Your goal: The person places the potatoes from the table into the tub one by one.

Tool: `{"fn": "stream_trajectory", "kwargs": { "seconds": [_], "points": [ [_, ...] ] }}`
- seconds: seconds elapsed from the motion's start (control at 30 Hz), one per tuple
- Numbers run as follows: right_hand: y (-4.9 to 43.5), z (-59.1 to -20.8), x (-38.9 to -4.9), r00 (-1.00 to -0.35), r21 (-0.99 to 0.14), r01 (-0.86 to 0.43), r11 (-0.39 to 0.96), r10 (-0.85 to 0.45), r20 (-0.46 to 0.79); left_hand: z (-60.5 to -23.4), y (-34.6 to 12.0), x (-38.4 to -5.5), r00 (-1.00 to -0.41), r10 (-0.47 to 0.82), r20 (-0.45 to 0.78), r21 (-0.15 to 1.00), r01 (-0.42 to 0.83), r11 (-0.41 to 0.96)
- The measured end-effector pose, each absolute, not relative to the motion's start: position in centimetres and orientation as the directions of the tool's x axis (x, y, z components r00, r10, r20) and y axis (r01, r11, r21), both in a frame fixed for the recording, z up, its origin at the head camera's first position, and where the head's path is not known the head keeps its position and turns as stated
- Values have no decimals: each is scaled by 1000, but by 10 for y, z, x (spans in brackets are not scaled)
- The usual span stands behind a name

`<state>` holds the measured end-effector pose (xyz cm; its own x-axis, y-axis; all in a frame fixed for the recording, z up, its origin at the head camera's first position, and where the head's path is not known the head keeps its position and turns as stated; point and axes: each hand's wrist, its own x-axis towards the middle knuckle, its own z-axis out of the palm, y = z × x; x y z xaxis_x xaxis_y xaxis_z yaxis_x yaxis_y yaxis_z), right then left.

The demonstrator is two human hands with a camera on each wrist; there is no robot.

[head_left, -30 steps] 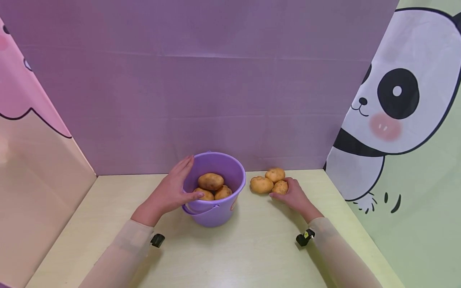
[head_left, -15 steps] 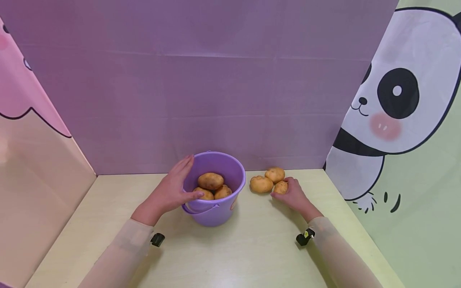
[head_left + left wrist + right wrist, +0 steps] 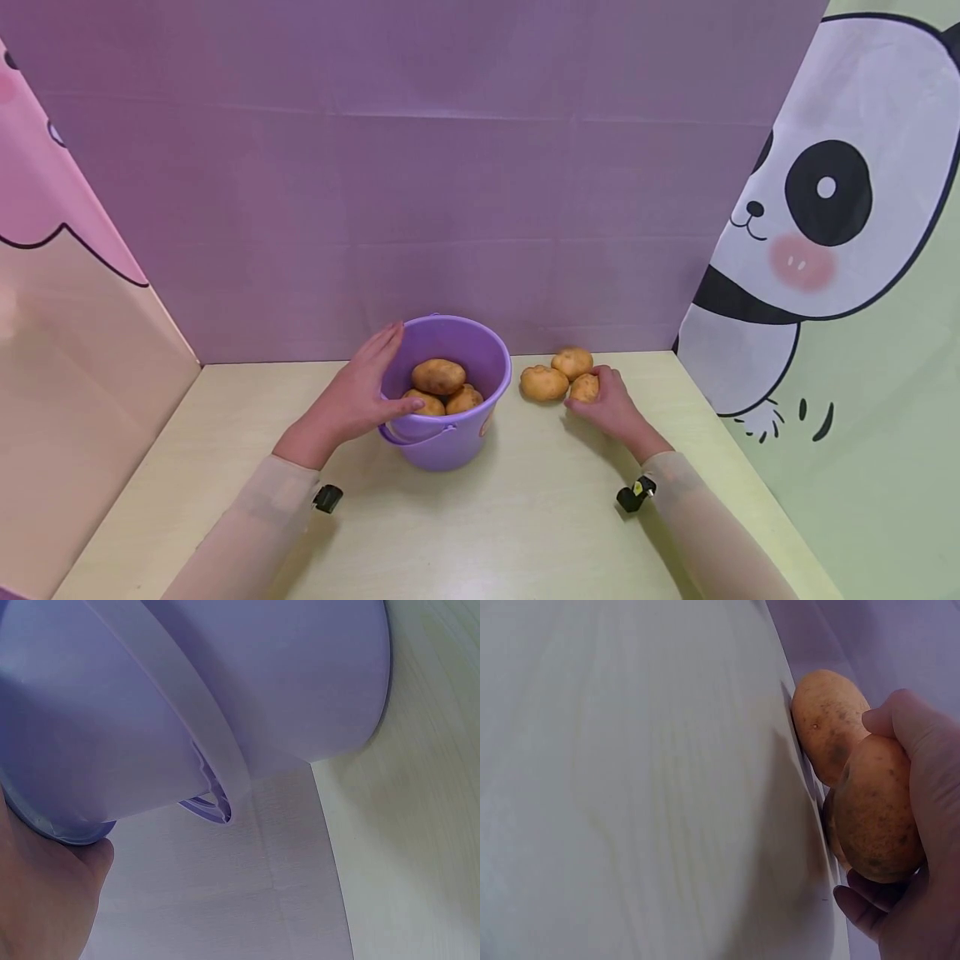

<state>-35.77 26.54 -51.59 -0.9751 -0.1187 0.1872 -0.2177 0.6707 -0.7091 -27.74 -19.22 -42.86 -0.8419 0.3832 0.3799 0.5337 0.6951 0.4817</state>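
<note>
A purple bucket (image 3: 442, 446) stands upright on the table, with three potatoes (image 3: 438, 377) showing inside. My left hand (image 3: 352, 404) holds its rim at the near left side, thumb across the front of the rim and fingers along the left. In the left wrist view, part of that hand (image 3: 49, 892) shows at the bucket's rim. Right of the bucket, my right hand (image 3: 611, 408) grips a potato (image 3: 584, 388) between thumb and fingers; the right wrist view shows this held potato (image 3: 877, 814) close up. Two more potatoes (image 3: 544, 383) lie just beyond it.
The pale wooden table (image 3: 480, 533) ends at a purple back wall (image 3: 450, 183). A wall with a panda picture (image 3: 825, 192) stands on the right, and a pink and beige wall (image 3: 75, 358) on the left. The bucket's handle (image 3: 420, 440) hangs down in front.
My right thumb has shifted slightly in around the potato. The left hand, the bucket and the other potatoes have stayed in place.
</note>
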Motion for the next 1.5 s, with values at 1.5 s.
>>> {"fn": "stream_trajectory", "kwargs": {
  "seconds": [1.5],
  "points": [
    [245, -474, -348, -916, -754, -398, 522, -262, 302, -428, -192, -276, -849, 377, 371, 490, 523, 697]
  ]
}}
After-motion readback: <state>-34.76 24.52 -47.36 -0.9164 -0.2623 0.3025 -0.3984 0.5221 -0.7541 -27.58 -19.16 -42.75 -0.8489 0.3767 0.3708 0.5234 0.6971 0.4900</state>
